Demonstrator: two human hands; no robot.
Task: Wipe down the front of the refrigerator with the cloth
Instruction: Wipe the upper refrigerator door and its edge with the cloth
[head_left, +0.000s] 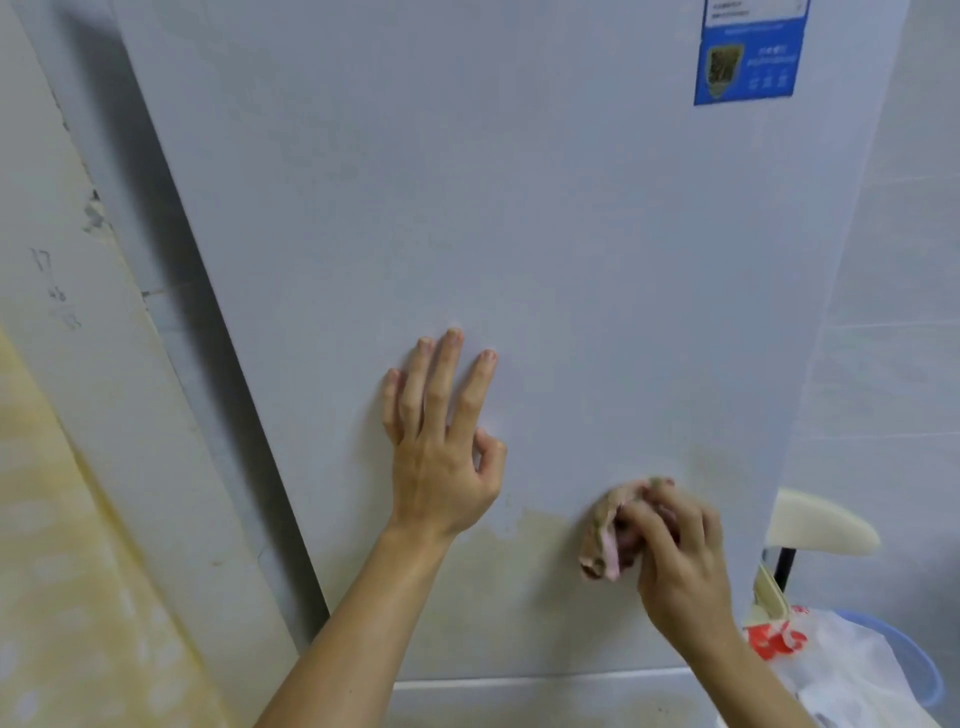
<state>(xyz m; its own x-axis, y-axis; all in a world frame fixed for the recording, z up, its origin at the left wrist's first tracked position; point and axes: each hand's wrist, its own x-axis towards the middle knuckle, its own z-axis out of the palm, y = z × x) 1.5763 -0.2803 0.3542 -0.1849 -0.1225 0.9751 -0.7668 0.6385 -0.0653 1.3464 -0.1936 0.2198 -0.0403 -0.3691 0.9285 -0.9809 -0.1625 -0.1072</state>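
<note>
The refrigerator's pale grey door (519, 218) fills most of the view, with a yellowish stained patch low down between my hands. My left hand (441, 447) lies flat against the door, fingers straight and spread, pointing up. To its lower right, my right hand (675, 551) grips a bunched pinkish-tan cloth (605, 530) and presses it on the door at the stain's right end. That hand and the cloth are motion-blurred.
A blue sticker (748, 62) sits at the door's top right. A yellowed wall panel (67, 467) stands to the left. At lower right are a cream chair back (821, 525), a white plastic bag (826, 660) and a blue basin (919, 670).
</note>
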